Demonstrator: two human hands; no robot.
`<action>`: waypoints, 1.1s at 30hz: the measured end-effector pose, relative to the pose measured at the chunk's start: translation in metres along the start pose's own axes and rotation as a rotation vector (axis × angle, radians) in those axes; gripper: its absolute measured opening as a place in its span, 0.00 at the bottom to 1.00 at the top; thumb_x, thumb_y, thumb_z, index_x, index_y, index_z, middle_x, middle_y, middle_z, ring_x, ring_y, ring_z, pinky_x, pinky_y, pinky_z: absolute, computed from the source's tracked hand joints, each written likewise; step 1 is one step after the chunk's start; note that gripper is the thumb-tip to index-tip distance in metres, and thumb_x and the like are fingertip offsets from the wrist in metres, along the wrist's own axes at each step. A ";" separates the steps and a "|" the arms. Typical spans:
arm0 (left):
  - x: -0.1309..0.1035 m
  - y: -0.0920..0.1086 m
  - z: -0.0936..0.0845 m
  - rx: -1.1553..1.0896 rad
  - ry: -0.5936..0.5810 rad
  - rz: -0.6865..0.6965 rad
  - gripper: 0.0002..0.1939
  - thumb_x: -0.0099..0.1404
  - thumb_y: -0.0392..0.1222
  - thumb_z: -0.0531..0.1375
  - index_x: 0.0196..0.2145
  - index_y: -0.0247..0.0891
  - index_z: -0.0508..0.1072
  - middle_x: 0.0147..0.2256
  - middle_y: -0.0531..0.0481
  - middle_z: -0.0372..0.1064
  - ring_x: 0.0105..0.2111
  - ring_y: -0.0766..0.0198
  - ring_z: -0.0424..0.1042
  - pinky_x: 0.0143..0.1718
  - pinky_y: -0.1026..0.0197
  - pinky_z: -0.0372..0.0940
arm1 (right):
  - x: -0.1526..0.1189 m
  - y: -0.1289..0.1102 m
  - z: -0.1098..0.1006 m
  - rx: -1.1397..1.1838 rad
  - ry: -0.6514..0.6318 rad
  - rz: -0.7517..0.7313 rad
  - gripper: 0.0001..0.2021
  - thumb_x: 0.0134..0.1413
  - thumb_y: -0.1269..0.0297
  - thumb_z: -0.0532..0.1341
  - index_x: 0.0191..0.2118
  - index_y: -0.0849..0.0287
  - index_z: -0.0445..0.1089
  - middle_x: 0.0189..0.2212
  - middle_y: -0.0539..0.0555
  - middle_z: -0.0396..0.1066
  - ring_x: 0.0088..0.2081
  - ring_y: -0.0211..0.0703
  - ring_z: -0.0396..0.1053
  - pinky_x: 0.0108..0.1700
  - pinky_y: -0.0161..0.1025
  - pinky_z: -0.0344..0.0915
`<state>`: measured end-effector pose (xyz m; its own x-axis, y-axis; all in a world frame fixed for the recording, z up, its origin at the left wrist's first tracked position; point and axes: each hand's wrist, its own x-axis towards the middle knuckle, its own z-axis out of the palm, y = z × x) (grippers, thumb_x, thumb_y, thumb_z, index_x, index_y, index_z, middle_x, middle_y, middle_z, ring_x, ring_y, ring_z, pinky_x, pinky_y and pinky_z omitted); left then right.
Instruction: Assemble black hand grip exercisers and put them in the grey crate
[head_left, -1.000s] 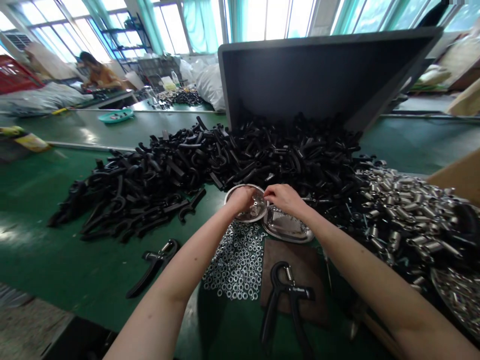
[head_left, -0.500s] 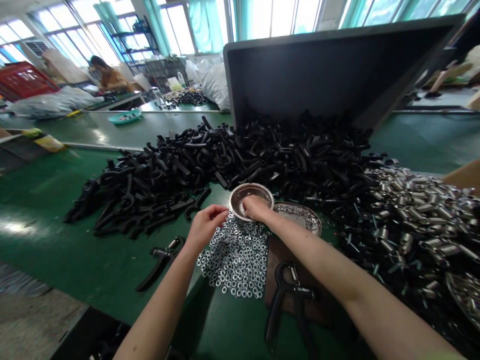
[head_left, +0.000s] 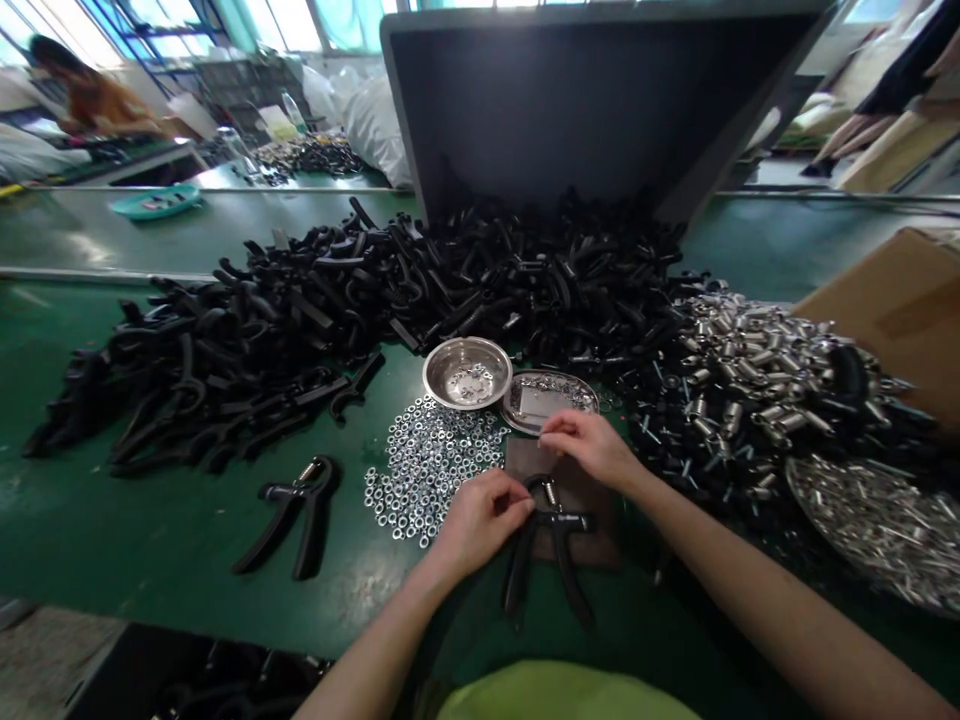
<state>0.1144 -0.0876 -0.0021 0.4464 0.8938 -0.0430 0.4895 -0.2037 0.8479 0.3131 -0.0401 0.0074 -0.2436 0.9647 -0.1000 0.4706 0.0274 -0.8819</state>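
Observation:
A black spring hand grip exerciser [head_left: 564, 545] lies in front of me, its upper part on a dark brown pad [head_left: 600, 500]. My left hand [head_left: 484, 515] has thumb and finger pinched at the exerciser's upper left side; whatever is between the tips is too small to see. Above the pad, my right hand [head_left: 589, 445] is pinched too, with its contents hidden. Loose hex nuts [head_left: 435, 460] are heaped just beyond my left hand. Behind them stand a round metal bowl [head_left: 433, 385] with a few small parts and an oval metal dish [head_left: 536, 402] of small pieces.
Another assembled exerciser [head_left: 311, 520] lies at left. Black handle parts [head_left: 360, 300] form a wide pile before a tipped grey bin [head_left: 585, 110]. Springs [head_left: 750, 350], screws and a dish of metal pins [head_left: 885, 530] occupy the right, near a cardboard box [head_left: 892, 310]. Another person [head_left: 105, 100] sits far left.
My right hand has come out of the metal bowl and back toward me, over the pad. My left hand has moved right to the exerciser. The view has shifted right and down.

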 end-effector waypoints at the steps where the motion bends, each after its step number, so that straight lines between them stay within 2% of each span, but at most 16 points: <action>1: -0.001 0.001 0.004 0.014 -0.016 0.008 0.06 0.60 0.40 0.58 0.28 0.39 0.74 0.29 0.51 0.69 0.30 0.65 0.67 0.32 0.64 0.59 | -0.013 0.008 0.000 -0.012 0.000 0.022 0.06 0.51 0.64 0.58 0.31 0.60 0.69 0.25 0.49 0.71 0.28 0.38 0.67 0.31 0.33 0.61; 3: -0.004 0.003 0.010 0.057 -0.038 0.027 0.05 0.59 0.38 0.58 0.27 0.39 0.74 0.29 0.51 0.69 0.30 0.65 0.67 0.32 0.64 0.59 | -0.031 0.020 0.004 -0.068 -0.004 0.025 0.06 0.52 0.64 0.57 0.30 0.60 0.69 0.26 0.49 0.70 0.29 0.38 0.66 0.32 0.33 0.61; 6: -0.005 0.005 0.016 0.126 -0.058 0.040 0.05 0.58 0.36 0.58 0.26 0.39 0.73 0.29 0.51 0.68 0.31 0.65 0.67 0.32 0.64 0.59 | -0.036 0.025 0.011 -0.212 -0.002 -0.012 0.06 0.54 0.66 0.56 0.30 0.59 0.69 0.28 0.49 0.71 0.31 0.37 0.67 0.33 0.33 0.60; 10: -0.005 0.007 0.021 0.217 -0.071 0.061 0.05 0.59 0.36 0.57 0.28 0.39 0.73 0.29 0.51 0.67 0.31 0.65 0.67 0.32 0.65 0.59 | -0.032 0.018 0.014 -0.481 -0.010 -0.065 0.06 0.55 0.68 0.55 0.31 0.59 0.69 0.29 0.50 0.72 0.32 0.38 0.68 0.35 0.32 0.60; 15: -0.004 0.013 0.027 0.479 -0.111 0.182 0.07 0.60 0.35 0.55 0.32 0.37 0.73 0.34 0.46 0.69 0.35 0.61 0.68 0.36 0.62 0.62 | -0.040 0.009 0.024 -0.624 -0.013 -0.120 0.07 0.55 0.71 0.55 0.32 0.61 0.70 0.32 0.57 0.72 0.38 0.45 0.67 0.40 0.37 0.60; 17: -0.004 0.015 0.028 0.554 -0.133 0.216 0.08 0.62 0.35 0.54 0.34 0.37 0.73 0.36 0.45 0.70 0.37 0.60 0.68 0.38 0.61 0.62 | -0.046 0.008 0.028 -0.713 -0.034 -0.169 0.09 0.56 0.72 0.54 0.34 0.61 0.71 0.34 0.59 0.72 0.39 0.47 0.67 0.41 0.39 0.61; 20: -0.005 0.015 0.027 0.506 -0.134 0.195 0.08 0.62 0.35 0.53 0.34 0.38 0.73 0.35 0.46 0.70 0.35 0.62 0.69 0.37 0.62 0.63 | -0.060 0.012 0.024 -0.777 0.002 -0.245 0.12 0.60 0.68 0.51 0.43 0.58 0.71 0.38 0.57 0.73 0.41 0.46 0.67 0.44 0.40 0.63; 22: -0.005 0.015 0.025 0.417 -0.137 0.149 0.08 0.61 0.35 0.54 0.32 0.38 0.74 0.33 0.47 0.70 0.33 0.64 0.69 0.35 0.63 0.62 | -0.079 0.019 0.012 -0.738 0.096 -0.235 0.14 0.60 0.65 0.52 0.48 0.56 0.69 0.43 0.56 0.72 0.45 0.46 0.67 0.47 0.41 0.63; 24: -0.006 0.014 0.023 0.336 -0.133 0.099 0.07 0.61 0.35 0.55 0.31 0.38 0.74 0.32 0.49 0.70 0.32 0.65 0.69 0.34 0.64 0.62 | -0.107 0.029 -0.006 -0.705 0.196 -0.160 0.15 0.59 0.64 0.52 0.50 0.55 0.68 0.45 0.55 0.72 0.46 0.46 0.67 0.48 0.43 0.64; 27: -0.005 0.014 0.021 0.236 -0.116 0.015 0.07 0.61 0.37 0.56 0.30 0.38 0.74 0.31 0.50 0.71 0.32 0.64 0.69 0.34 0.63 0.61 | -0.160 0.053 -0.030 -0.710 0.293 0.021 0.14 0.59 0.59 0.51 0.44 0.52 0.70 0.43 0.55 0.72 0.45 0.48 0.68 0.47 0.45 0.65; 28: -0.005 0.014 0.022 0.210 -0.110 -0.016 0.07 0.61 0.37 0.56 0.30 0.38 0.74 0.31 0.50 0.71 0.32 0.63 0.69 0.34 0.63 0.61 | -0.178 0.063 -0.036 -0.719 0.291 0.086 0.14 0.58 0.56 0.51 0.42 0.52 0.71 0.42 0.55 0.72 0.45 0.48 0.68 0.46 0.46 0.65; 31: -0.003 0.012 0.024 0.167 -0.089 -0.071 0.07 0.60 0.39 0.57 0.29 0.38 0.75 0.30 0.52 0.72 0.31 0.63 0.70 0.33 0.64 0.60 | -0.220 0.092 -0.040 -0.738 0.289 0.244 0.16 0.52 0.49 0.55 0.40 0.53 0.69 0.39 0.57 0.72 0.41 0.52 0.70 0.39 0.46 0.67; 33: -0.001 0.010 0.025 0.166 -0.076 -0.077 0.07 0.60 0.39 0.57 0.30 0.38 0.75 0.29 0.52 0.72 0.30 0.64 0.69 0.32 0.64 0.60 | -0.236 0.107 -0.036 -0.740 0.326 0.297 0.17 0.49 0.49 0.56 0.38 0.55 0.68 0.36 0.59 0.71 0.40 0.54 0.70 0.39 0.47 0.67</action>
<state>0.1374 -0.1004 -0.0067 0.4553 0.8777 -0.1493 0.6383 -0.2048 0.7420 0.4515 -0.2554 -0.0466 0.1794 0.9829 -0.0416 0.9356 -0.1836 -0.3017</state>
